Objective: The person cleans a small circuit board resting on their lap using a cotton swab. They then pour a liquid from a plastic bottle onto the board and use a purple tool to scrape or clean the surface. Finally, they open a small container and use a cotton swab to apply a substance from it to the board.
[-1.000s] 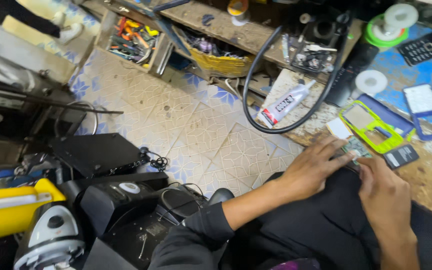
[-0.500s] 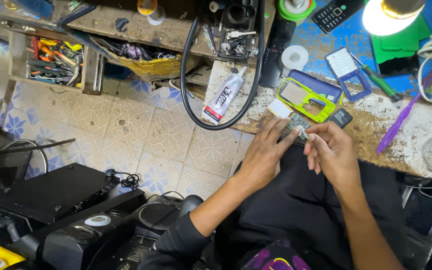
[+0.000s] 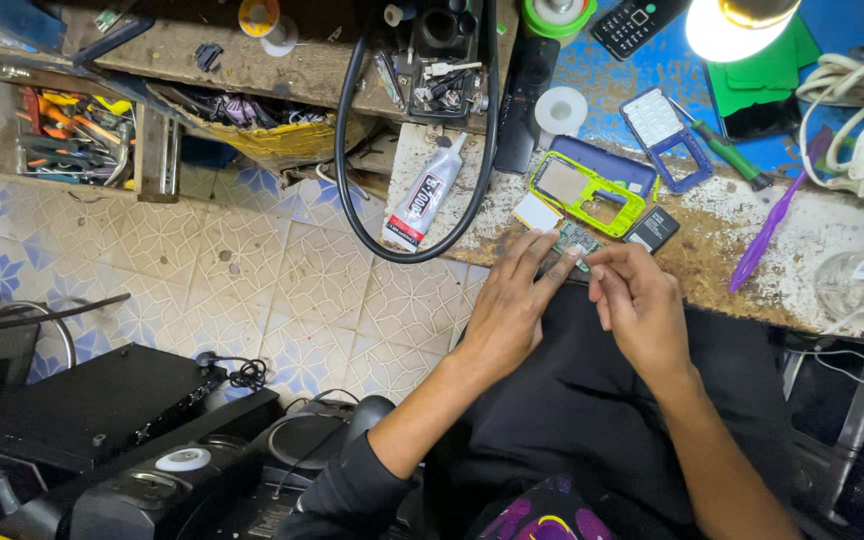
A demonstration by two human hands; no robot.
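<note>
Fingers of the left hand (image 3: 512,310) and right hand (image 3: 642,305) pinch a small green circuit board (image 3: 577,240) at the worn wooden bench's (image 3: 722,260) near edge, beside a lime-green plastic phone frame (image 3: 587,192). It looks light, thin and fragile, best gripped by its edges. Fingertips hide most of it; components stay indistinct.

Both hands, left hand (image 3: 512,305) and right hand (image 3: 642,305), pinch a small green circuit board (image 3: 577,240) at the workbench (image 3: 732,240) edge.
</note>
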